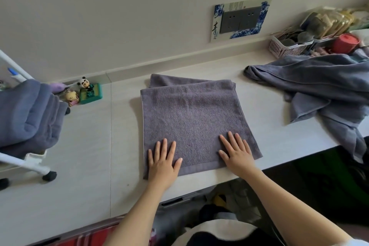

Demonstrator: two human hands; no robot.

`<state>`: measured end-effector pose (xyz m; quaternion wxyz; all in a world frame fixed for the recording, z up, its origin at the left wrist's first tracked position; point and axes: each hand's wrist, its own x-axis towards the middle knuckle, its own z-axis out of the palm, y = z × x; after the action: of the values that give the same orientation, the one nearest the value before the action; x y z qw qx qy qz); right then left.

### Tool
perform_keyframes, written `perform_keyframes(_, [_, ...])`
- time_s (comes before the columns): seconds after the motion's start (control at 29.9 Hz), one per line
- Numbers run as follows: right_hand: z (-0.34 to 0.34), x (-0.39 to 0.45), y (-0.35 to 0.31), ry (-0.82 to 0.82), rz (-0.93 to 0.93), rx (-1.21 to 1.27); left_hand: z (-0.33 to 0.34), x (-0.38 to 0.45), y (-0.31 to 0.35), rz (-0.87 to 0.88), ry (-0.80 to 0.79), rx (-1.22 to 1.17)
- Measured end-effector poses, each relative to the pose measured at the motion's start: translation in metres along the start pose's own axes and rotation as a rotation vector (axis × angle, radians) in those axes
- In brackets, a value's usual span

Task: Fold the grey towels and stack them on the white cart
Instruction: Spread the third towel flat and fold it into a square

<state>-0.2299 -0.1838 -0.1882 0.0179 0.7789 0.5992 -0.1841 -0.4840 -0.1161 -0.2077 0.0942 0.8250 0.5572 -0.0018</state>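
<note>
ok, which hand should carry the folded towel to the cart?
Probably left. The left hand lies flat on the folded towel on the side nearer the white cart; the right hand presses the far side.

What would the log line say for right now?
step: smoothing | both hands flat: left hand, right hand | on: half-folded grey terry towel | stack on white cart: started | crumpled grey towel pile: waiting

Only one view, from up on the head. Looks forward and down at the pale worktop, tipped a bit so the wall runs slanted across the top. Close in, both arms reaching out from the bottom edge. Wide enough to catch the white cart far left.
</note>
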Motion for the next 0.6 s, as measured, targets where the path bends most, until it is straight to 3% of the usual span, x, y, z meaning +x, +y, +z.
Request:
perform_keyframes(0.17, [0.001,-0.007,0.017,0.020,0.160,-0.017,-0.003,-0.004,-0.022,-0.114,-0.070,0.003])
perform_keyframes(0.3, [-0.009,-0.002,0.004,0.088,0.183,0.005,-0.019,0.004,-0.010,-0.200,-0.103,-0.052])
perform_keyframes(0.4, [-0.016,0.013,-0.007,0.170,0.101,0.028,-0.032,0.020,0.006,-0.143,-0.087,-0.106])
perform_keyframes(0.5, [-0.019,0.031,-0.010,0.126,-0.026,0.043,-0.031,0.035,0.012,-0.018,-0.116,-0.060])
perform_keyframes(0.6, [-0.028,0.052,-0.002,0.139,-0.054,-0.008,-0.040,0.048,0.013,-0.014,-0.074,-0.005])
